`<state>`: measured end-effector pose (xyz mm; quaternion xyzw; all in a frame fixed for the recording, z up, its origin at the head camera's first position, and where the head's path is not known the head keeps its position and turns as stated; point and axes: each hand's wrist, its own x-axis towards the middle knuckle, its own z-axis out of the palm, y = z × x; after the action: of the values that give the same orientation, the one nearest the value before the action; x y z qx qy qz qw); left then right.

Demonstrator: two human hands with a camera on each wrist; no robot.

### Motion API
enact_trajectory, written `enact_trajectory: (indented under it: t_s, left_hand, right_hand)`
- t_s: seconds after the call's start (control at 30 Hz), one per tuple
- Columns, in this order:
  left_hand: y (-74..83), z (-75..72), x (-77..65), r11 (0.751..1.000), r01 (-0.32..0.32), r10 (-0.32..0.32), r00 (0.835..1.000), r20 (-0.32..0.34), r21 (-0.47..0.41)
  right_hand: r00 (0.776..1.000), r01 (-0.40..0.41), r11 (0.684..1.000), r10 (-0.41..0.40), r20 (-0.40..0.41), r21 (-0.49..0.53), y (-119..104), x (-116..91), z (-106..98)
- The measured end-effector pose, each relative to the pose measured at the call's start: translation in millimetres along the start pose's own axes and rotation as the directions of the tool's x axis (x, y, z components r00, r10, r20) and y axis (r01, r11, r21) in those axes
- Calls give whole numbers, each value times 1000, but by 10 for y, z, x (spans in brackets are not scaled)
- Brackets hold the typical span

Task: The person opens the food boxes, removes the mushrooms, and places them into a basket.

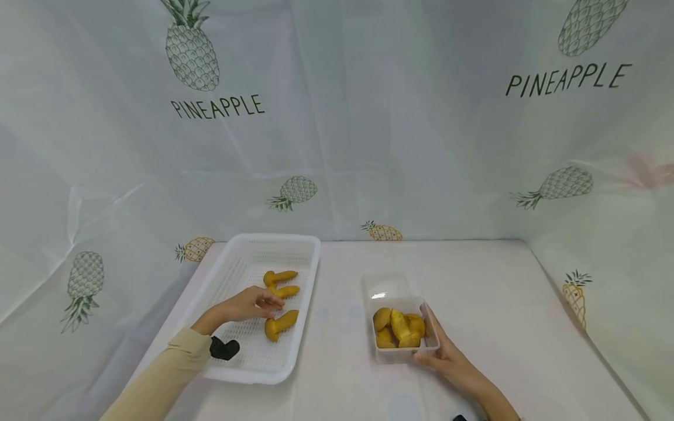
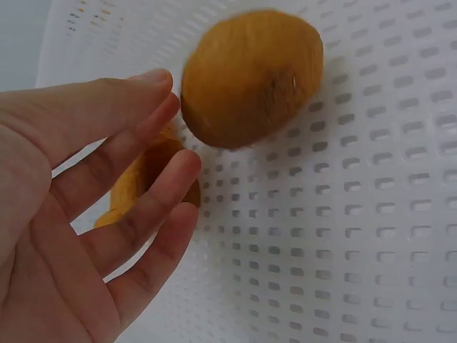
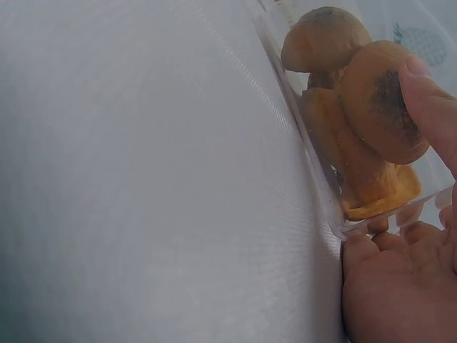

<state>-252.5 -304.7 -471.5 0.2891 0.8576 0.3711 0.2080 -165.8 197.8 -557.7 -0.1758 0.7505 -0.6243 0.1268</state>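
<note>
In the head view, a white perforated plastic basket point(image 1: 247, 374) on the left holds three yellow-brown mushrooms: a far mushroom point(image 1: 281, 276), a middle mushroom point(image 1: 288, 291) and a near mushroom point(image 1: 281, 325). My left hand point(image 1: 250, 304) hovers over the basket between the middle and near ones, its fingers loosely bent. In the left wrist view, the thumb and fingertips point(image 2: 187, 163) lie beside a mushroom cap point(image 2: 253, 78), with no grip visible. To the right, my right hand point(image 1: 447, 356) grips a clear plastic box point(image 1: 402, 355) packed with several mushrooms point(image 1: 402, 327), thumb at its near side.
A raised clear lid point(image 1: 387, 286) stands behind the box. The white table point(image 1: 342, 374) meets a pineapple-printed sheet point(image 1: 337, 128) at the back and sides. A black object point(image 1: 224, 349) shows by the left wrist, over the basket.
</note>
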Motion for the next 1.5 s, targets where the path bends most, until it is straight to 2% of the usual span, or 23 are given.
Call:
enact_trajectory:
  t_s: [0.27,0.43,0.67,0.87,1.07,1.27,1.33,1.5]
  left_hand:
    - [89,-84,17,999,-20,19,999,-28,-32]
    - [189,-113,85,998,-40,36,998,-58,-52]
    - [480,-137,322,984,-101,90,992,-85,-146]
    - [778,-121,575,976,-163,156,986,-57,-147]
    - [1002,-16,850,966,-215,217,976,-1,-143]
    - [1242,188,1117,952,-251,269,959,86,-172]
    - [1318,280,1212,949,-271,291,949,124,-159]
    - [1452,526,1427,929,-338,364,908,209,-152]
  right_hand:
    - [1000,12,999,-12,14,36,-7,18,-12]
    - [1000,-4,1000,4,17,12,-16,11,-12]
    - [1000,-1,1000,1,12,2,-15,-6,-10]
    - [1000,2,1000,-2,10,5,-21,-1,-6]
    - [1000,12,1000,-12,3,6,-13,11,-4]
    - [1000,1,1000,-1,1,-5,-1,10,-13]
    - [1000,2,1000,-2,2,-11,1,7,-16]
    - [1000,8,1000,-8,4,11,-5,16,-9]
